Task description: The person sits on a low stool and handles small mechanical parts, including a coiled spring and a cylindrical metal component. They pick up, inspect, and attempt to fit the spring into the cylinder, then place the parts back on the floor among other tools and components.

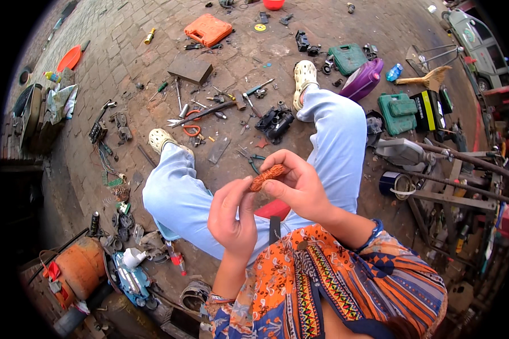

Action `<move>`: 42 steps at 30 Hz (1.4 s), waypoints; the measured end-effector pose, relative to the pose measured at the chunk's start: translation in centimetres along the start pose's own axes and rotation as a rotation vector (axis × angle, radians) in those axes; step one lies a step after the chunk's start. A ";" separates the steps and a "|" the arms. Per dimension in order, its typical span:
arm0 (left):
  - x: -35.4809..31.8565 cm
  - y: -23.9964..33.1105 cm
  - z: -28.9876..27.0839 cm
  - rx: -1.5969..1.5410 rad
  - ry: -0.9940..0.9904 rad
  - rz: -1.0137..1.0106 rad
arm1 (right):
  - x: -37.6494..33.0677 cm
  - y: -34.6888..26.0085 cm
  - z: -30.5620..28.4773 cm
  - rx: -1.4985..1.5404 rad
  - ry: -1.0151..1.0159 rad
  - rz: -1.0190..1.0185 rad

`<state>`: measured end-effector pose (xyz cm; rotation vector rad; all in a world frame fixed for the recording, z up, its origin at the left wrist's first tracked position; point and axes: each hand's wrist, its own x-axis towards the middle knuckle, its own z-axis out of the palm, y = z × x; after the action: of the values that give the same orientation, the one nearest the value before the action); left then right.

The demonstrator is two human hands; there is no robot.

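Above my lap, my right hand pinches a small twisted bundle of copper-coloured wire between thumb and fingers. The fingertips of my left hand close on the bundle's lower left end. Its strands look tightly wound, and part of it is hidden behind the fingers. On the ground beyond my hands lie pliers with dark green handles, orange-handled scissors, a hammer and a black motor-like part.
An orange case and a grey block lie farther off. To the right are a purple jug, green cases, a paint can and a metal frame. An orange tank and loose parts sit at left.
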<state>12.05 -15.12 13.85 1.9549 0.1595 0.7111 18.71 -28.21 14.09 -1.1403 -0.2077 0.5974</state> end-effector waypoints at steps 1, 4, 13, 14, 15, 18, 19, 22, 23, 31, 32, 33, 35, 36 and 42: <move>0.0 0.1 0.0 0.000 0.004 -0.002 | 0.0 -0.2 0.0 0.018 -0.011 0.019; 0.0 0.1 0.2 -0.017 0.028 -0.014 | 0.0 -0.5 0.0 0.063 -0.030 0.055; 0.3 0.4 0.0 -0.179 -0.050 -0.154 | 0.4 1.2 -0.4 -0.091 -0.008 -0.149; 0.3 0.4 0.0 -0.187 -0.071 -0.165 | 0.3 1.5 -0.6 -0.189 0.000 -0.205; 0.3 0.4 0.0 -0.217 -0.097 -0.179 | 0.3 1.9 -1.0 -0.289 0.010 -0.262; 0.5 0.6 0.0 -0.312 -0.148 -0.228 | 0.6 2.9 -1.6 -0.458 0.017 -0.484; 0.5 0.7 0.1 -0.348 -0.146 -0.246 | 0.8 3.0 -1.6 -0.493 0.016 -0.566; 0.8 0.7 -0.1 -0.415 -0.184 -0.271 | 1.3 2.7 -1.6 -0.489 0.016 -0.672; 0.9 0.6 -0.3 -0.432 -0.204 -0.274 | 1.4 2.7 -1.7 -0.477 0.009 -0.668; 1.4 -0.4 -0.7 -0.808 -0.318 -0.603 | 0.5 1.0 -1.7 -0.369 -0.021 -0.291; 1.5 -0.5 -0.6 -0.867 -0.307 -0.698 | 0.5 0.6 -1.7 -0.284 -0.059 -0.204; 1.5 -0.5 -0.6 -0.869 -0.305 -0.700 | 0.7 0.2 -1.7 -0.199 -0.097 -0.116; 1.6 -0.6 -0.6 -0.874 -0.301 -0.704 | 1.0 -0.4 -2.1 -0.117 -0.175 0.029; 1.5 -0.8 -0.8 -0.879 -0.319 -0.696 | 1.1 -0.6 -2.4 -0.121 -0.215 0.088; 1.6 -1.2 -1.5 -0.843 -0.401 -0.682 | 1.8 -0.7 -4.6 -0.361 -0.457 0.100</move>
<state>12.77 -12.72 13.95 1.0773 0.2178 -0.0903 22.53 -31.01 12.59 -1.3532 -0.6753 0.9331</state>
